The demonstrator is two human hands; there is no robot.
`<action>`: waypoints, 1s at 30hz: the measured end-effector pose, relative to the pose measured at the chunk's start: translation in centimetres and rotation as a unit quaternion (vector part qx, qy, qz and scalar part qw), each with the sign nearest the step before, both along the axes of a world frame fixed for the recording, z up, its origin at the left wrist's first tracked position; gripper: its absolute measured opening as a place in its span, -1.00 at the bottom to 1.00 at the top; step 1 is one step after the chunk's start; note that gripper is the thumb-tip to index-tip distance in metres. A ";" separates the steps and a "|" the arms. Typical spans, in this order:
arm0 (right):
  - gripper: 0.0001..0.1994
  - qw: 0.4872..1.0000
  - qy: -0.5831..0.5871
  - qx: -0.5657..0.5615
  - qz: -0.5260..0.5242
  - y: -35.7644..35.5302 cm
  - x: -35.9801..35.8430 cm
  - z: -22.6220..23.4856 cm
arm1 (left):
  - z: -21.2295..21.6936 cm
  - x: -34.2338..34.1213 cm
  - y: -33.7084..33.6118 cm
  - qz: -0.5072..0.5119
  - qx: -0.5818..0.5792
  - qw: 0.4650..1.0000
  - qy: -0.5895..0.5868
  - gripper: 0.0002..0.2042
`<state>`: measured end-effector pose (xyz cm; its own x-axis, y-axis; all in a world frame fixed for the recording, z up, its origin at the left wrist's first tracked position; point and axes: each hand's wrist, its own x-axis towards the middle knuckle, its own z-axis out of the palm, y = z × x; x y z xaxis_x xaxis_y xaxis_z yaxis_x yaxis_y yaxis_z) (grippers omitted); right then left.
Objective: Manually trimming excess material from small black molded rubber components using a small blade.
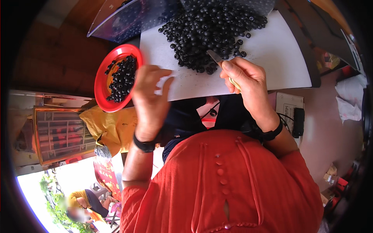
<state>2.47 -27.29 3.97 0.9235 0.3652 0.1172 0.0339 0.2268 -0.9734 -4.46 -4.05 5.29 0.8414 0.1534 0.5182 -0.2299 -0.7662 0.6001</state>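
Note:
My right hand (248, 77) is closed around a small knife (215, 57) with a pale yellowish handle. The blade points up and left, over the near edge of a big heap of round black beads (204, 31); whether it touches one I cannot tell. My left hand (149, 95), slightly blurred, is raised between the white board (287, 58) and a red plate (100, 87). Its thumb and forefinger are apart, and I see nothing between them. A smaller pile of black beads (123, 77) lies in the plate, partly covering its orange middle.
A clear plastic bin (116, 23) with black beads stands at the far left of the board. Beyond the plate hangs a yellow bag (110, 126). Below right is a white box (289, 105). Another person (87, 200) sits outside at lower left.

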 end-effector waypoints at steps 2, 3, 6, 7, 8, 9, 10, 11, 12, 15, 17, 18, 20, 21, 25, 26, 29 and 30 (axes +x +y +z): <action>-0.68 1.000 0.006 0.002 0.002 -0.3 -0.2 0.5 | -0.7 1.2 -2.4 -0.085 0.072 0.994 -0.015 -0.81; -0.69 1.000 -0.003 -0.012 -0.015 -0.5 -0.2 0.7 | -0.7 2.0 -3.4 -0.095 0.119 0.988 -0.027 -0.81; -0.70 0.998 -0.029 -0.046 -0.041 -1.5 -0.2 0.6 | -1.2 3.6 -5.3 -0.096 0.195 0.975 -0.036 -0.80; -0.71 0.996 -0.048 -0.066 -0.047 -1.8 -0.1 0.6 | -1.4 4.0 -5.6 -0.085 0.225 0.970 -0.033 -0.80; -0.71 0.996 -0.047 -0.065 -0.049 -2.0 0.0 0.5 | -1.6 4.3 -5.8 -0.087 0.226 0.970 -0.033 -0.80; -0.71 0.996 -0.043 -0.059 -0.050 -2.1 0.0 0.4 | -1.8 4.5 -6.0 -0.078 0.254 0.964 -0.031 -0.81; -0.71 0.997 -0.038 -0.053 -0.051 -2.3 0.1 0.3 | -1.8 4.6 -6.1 -0.069 0.282 0.957 -0.030 -0.82; -0.71 0.997 -0.038 -0.051 -0.052 -2.4 0.1 0.3 | -1.7 4.5 -6.2 -0.069 0.283 0.956 -0.030 -0.82; -0.71 0.997 -0.036 -0.053 -0.045 -2.5 0.1 0.3 | -1.5 4.2 -6.2 -0.068 0.284 0.955 -0.040 -0.83; -0.71 0.996 -0.043 -0.065 -0.037 -2.9 0.2 0.1 | -0.8 2.9 -5.7 -0.061 0.293 0.953 -0.040 -0.86; -0.71 0.995 -0.053 -0.075 -0.028 -2.9 0.2 -0.2 | -0.6 1.7 -4.8 -0.034 0.306 0.951 0.005 -0.88; -0.70 0.995 -0.066 -0.071 -0.034 -2.8 0.2 -0.5 | -1.1 1.7 -4.6 -0.033 0.307 0.951 0.008 -0.88; -0.70 0.994 -0.081 -0.064 -0.032 -2.5 0.3 -0.7 | -1.8 1.6 -3.9 -0.037 0.195 0.980 0.003 -0.86; -0.69 0.991 -0.093 -0.089 -0.031 -2.6 0.5 -0.8 | -1.9 1.4 -3.8 -0.042 0.179 0.983 0.022 -0.82; -0.65 0.984 -0.125 -0.116 -0.050 -2.3 0.4 -1.2 | -1.6 1.0 -4.5 -0.048 0.218 0.974 0.033 -0.79; -0.65 0.984 -0.126 -0.117 -0.050 -2.2 0.4 -1.2 | -1.6 1.0 -4.4 -0.048 0.217 0.974 0.032 -0.79; -0.66 0.981 -0.137 -0.125 -0.053 -2.1 0.4 -1.1 | -1.7 1.2 -3.7 -0.058 0.208 0.976 0.020 -0.78; -0.66 0.974 -0.160 -0.154 -0.052 -2.0 0.3 -0.8 | -1.8 1.1 -3.5 -0.067 0.158 0.985 0.010 -0.78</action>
